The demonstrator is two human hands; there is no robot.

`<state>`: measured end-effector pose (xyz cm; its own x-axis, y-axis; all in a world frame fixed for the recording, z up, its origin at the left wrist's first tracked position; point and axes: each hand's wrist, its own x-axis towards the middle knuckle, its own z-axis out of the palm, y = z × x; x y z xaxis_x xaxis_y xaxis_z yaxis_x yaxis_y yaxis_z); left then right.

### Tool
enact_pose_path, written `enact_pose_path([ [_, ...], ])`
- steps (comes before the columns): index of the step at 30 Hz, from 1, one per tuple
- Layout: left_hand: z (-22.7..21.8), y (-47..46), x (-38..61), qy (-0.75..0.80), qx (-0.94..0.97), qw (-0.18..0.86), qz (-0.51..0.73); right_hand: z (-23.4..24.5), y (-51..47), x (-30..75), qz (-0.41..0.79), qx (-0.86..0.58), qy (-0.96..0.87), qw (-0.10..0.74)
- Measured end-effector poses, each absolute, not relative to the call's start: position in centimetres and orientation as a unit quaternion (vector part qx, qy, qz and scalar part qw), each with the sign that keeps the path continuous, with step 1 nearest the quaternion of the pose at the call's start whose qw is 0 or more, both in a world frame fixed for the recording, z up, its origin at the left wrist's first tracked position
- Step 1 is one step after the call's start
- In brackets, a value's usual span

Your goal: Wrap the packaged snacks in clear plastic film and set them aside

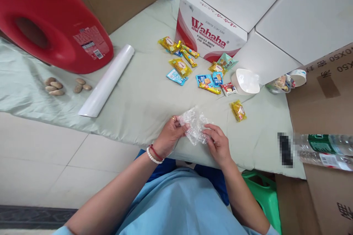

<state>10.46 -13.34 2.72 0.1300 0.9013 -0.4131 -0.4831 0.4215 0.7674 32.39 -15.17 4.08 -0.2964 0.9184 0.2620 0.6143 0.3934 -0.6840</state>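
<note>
A crumpled piece of clear plastic wrap [195,125] is held up near the table's front edge. Its left side is pinched between the thumb and fingers of my left hand [172,134], which has a ring, with a red cord and white beads at the wrist. My right hand [218,143] grips the right side with bent fingertips. Whether anything small lies inside the plastic, I cannot make out. Closest to my right hand is a yellow snack packet [238,111]. Beyond the plastic lie a blue packet [204,80], a yellow stick packet [209,88] and a red-and-white packet [228,89].
A white bowl [246,81] stands behind the packets, before a Wahaha carton [211,29]. Leftward lie a white roll [107,80], several brown oval pieces [54,86] and a large red jug [55,18]. Plastic bottles [325,145] lie at the right edge.
</note>
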Motion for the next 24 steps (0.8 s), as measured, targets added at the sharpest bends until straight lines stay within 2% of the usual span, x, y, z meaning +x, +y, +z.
enact_pose_path([
  [4,2.8,-13.5,10.3,0.452,0.276,0.728,0.436,5.1,-14.1,31.8,0.340,-0.549,-0.689,0.329],
  [8,3.1,-12.9,8.7,0.456,0.315,0.723,0.413,6.7,-12.7,33.0,0.486,-0.605,-0.497,0.388],
  [11,3.6,-11.9,6.7,0.469,0.356,0.702,0.400,8.1,-11.4,34.8,0.525,-0.625,-0.404,0.412],
  [15,4.1,-10.3,4.0,0.504,0.430,0.661,0.352,8.5,-9.7,36.8,0.544,-0.645,-0.361,0.397],
  [18,3.3,-9.4,3.0,0.555,0.515,0.560,0.337,7.0,-8.6,37.2,0.529,-0.659,-0.384,0.372],
  [22,1.8,-9.5,3.2,0.611,0.628,0.307,0.372,4.2,-7.7,36.9,0.460,-0.690,-0.435,0.352],
  [24,1.4,-10.1,3.5,0.603,0.660,0.220,0.390,3.3,-7.6,36.8,0.431,-0.696,-0.456,0.349],
])
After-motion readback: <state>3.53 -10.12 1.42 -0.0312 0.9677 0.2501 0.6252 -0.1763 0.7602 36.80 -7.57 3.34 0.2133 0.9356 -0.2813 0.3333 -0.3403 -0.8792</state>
